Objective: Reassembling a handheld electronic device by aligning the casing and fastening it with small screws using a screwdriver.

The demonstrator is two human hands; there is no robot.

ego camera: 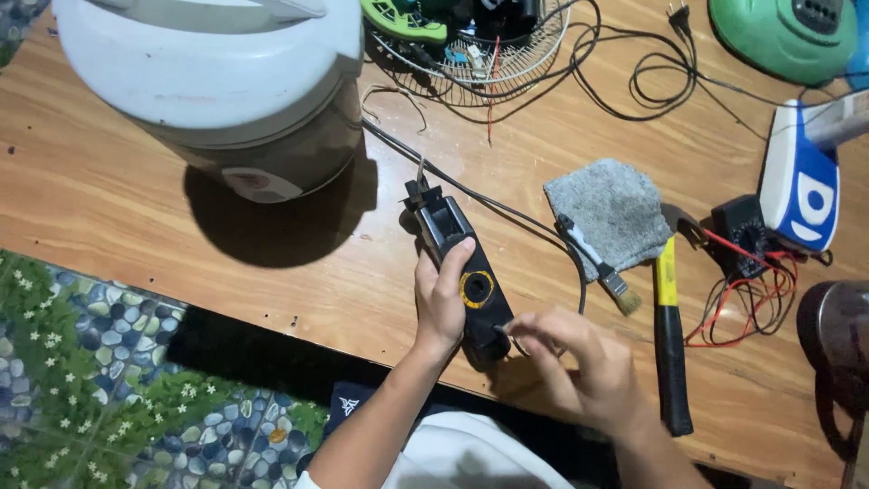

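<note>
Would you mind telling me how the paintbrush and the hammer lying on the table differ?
The paintbrush is slim, with a pale handle and tan bristles; the hammer is bulkier, with a yellow and black handle. The paintbrush lies slanted, its handle end resting on the grey cloth; the hammer lies nearly straight, directly on the wooden table. Both lie untouched, to the right of the right hand.

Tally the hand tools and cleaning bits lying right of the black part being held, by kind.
Hammer: 1
Paintbrush: 1
Grey cloth: 1
Multimeter: 1
Total: 4
The left hand grips the black part; the right hand touches its near end.
</note>
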